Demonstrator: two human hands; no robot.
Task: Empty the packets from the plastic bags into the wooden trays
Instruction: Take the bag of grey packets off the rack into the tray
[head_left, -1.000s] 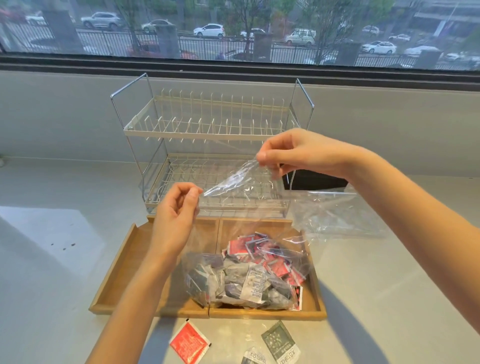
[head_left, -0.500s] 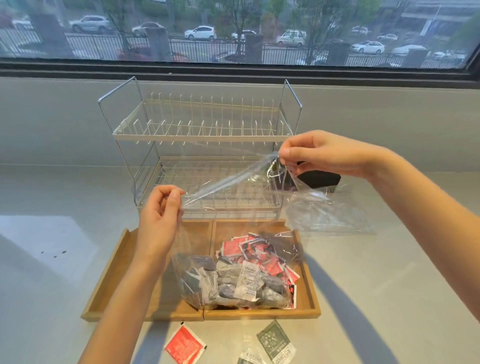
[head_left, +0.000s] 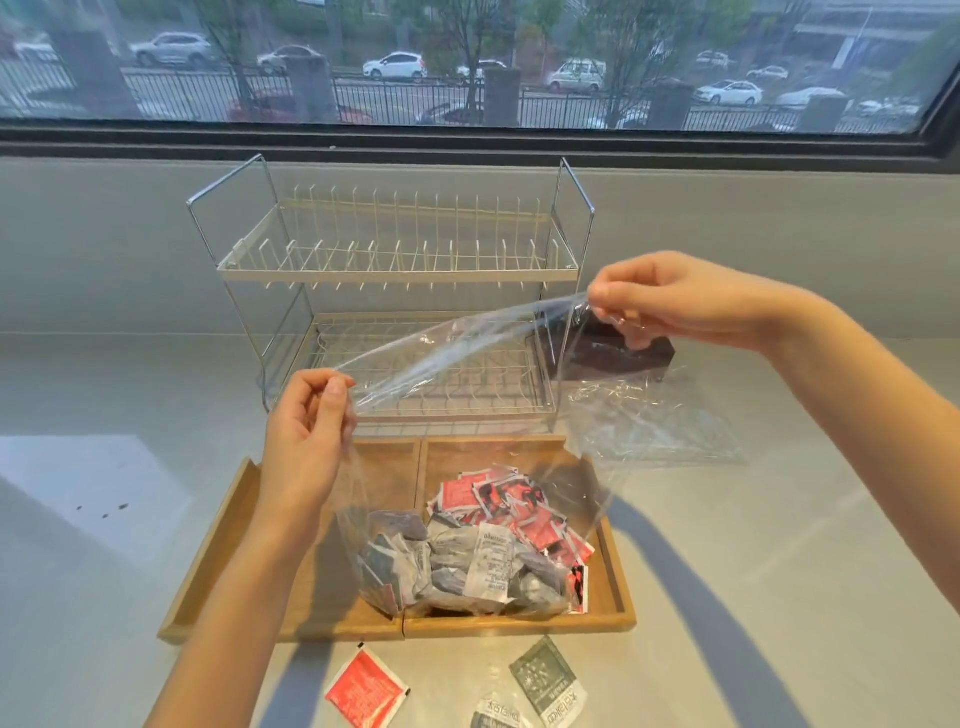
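Observation:
A clear plastic bag (head_left: 467, 358) full of grey and white packets (head_left: 467, 566) rests across two wooden trays. My left hand (head_left: 306, 441) pinches the bag's left mouth edge. My right hand (head_left: 685, 301) pinches the right edge, higher up, so the opening is stretched wide. The left wooden tray (head_left: 218, 561) shows bare wood. The right wooden tray (head_left: 613, 582) holds a heap of red packets (head_left: 498, 499) behind the bag.
A second, flat plastic bag (head_left: 654, 421) lies right of the trays. A wire dish rack (head_left: 400, 291) stands behind them, with a black box (head_left: 618, 353) beside it. A red packet (head_left: 366, 696), a green packet (head_left: 548, 680) and a white packet (head_left: 498, 714) lie near the front edge.
My hands have drawn apart, the right one moving right and the left one left, and the bag's mouth has stretched from a narrow twist into a wide opening.

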